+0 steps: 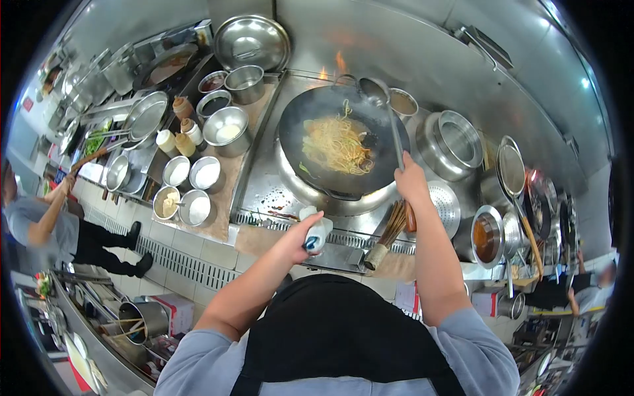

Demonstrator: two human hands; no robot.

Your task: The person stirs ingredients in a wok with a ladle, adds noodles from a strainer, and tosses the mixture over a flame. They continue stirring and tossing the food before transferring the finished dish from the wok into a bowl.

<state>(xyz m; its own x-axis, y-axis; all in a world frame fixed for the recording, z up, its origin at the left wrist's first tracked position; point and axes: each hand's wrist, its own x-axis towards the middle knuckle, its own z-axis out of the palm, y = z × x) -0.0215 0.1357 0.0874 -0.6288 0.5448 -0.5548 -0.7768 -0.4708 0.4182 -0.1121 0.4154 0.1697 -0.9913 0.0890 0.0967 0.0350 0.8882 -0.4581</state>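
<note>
A black wok [297,119] sits on the burner in front of me, with noodles [340,146] and bits of greens inside. My right hand [412,179] is closed around the long handle of a ladle [374,92]; its bowl is over the wok's far right rim, and its wooden end points back toward me. Near the stove's front edge, my left hand [295,241] grips a bunched white cloth [319,232] with a blue patch, apart from the wok. A bamboo brush [388,236] lies by the front edge, between my hands.
Flames [340,63] rise behind the wok. Metal seasoning bowls [198,208] and squeeze bottles [166,141] stand left. A perforated skimmer [444,208], steel pots [432,148] and a sauce pot [487,241] are right. Another person [46,218] works at the far left.
</note>
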